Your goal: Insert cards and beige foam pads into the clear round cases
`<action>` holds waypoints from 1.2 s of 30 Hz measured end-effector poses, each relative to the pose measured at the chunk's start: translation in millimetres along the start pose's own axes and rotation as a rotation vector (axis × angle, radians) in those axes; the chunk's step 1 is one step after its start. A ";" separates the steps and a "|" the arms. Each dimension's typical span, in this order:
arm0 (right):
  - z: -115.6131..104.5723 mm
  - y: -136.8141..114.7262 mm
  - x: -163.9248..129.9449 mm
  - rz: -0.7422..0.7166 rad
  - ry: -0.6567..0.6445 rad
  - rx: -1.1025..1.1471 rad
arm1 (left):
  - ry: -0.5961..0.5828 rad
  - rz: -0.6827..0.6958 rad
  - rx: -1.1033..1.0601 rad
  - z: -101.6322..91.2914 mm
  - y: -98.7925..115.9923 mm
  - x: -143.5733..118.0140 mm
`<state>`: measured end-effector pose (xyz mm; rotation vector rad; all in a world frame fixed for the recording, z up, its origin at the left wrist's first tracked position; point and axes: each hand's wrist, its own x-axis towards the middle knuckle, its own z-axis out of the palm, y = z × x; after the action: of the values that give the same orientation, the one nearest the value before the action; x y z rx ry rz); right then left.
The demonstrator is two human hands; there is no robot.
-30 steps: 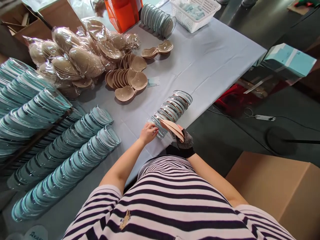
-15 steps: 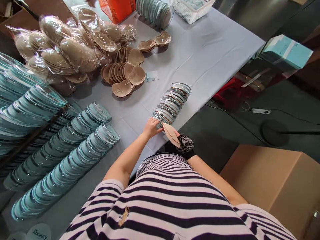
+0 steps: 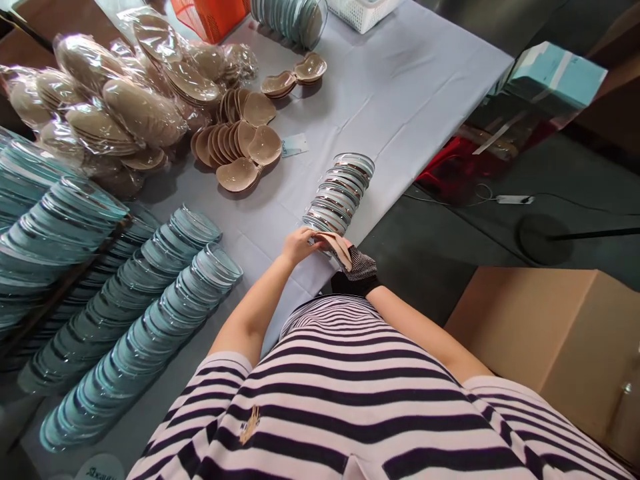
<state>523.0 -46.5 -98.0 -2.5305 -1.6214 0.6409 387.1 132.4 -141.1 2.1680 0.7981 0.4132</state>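
My bare left hand (image 3: pixel 299 245) has its fingers curled round the edge of a clear round plastic case (image 3: pixel 326 245), partly hidden behind the hand. In a dark speckled glove, my right hand (image 3: pixel 361 264) is closed on a beige adhesive bra cup (image 3: pixel 339 247). The bra cup lies over that case, its upper edge against my left fingertips. Just beyond both hands, a row of filled round cases (image 3: pixel 340 190) lies on its side along the table. Left of it is a set of loose brown bra cups (image 3: pixel 239 175) with a small white tag (image 3: pixel 295 145).
Long stacks of teal-tinted round cases (image 3: pixel 145 340) fill the left side. Bagged bra cups (image 3: pixel 145 110) are heaped at the back left. An orange basket (image 3: pixel 213 20) and a white basket (image 3: pixel 363 15) stand at the far edge. A cardboard box (image 3: pixel 520 327) is at right.
The bra cup in my right hand has moved up and left, from tilted upright to lying over the near case. My left hand stays by the case. The whole view has shifted slightly.
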 end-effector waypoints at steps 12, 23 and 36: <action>-41.4 -13.7 22.2 0.042 -0.199 -0.014 | 0.100 0.014 0.036 0.6 -9.2 -4.8; -17.4 -29.0 45.8 -0.242 -0.173 0.017 | 0.022 -0.008 -0.078 19.5 -18.7 -11.4; -6.4 -10.2 58.5 -0.055 -0.076 -0.051 | -0.049 -0.039 -0.071 11.6 -17.8 -12.9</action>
<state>537.6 10.6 -107.4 -2.5152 -1.7476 0.7076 376.1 126.4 -162.6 2.0859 0.7862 0.3615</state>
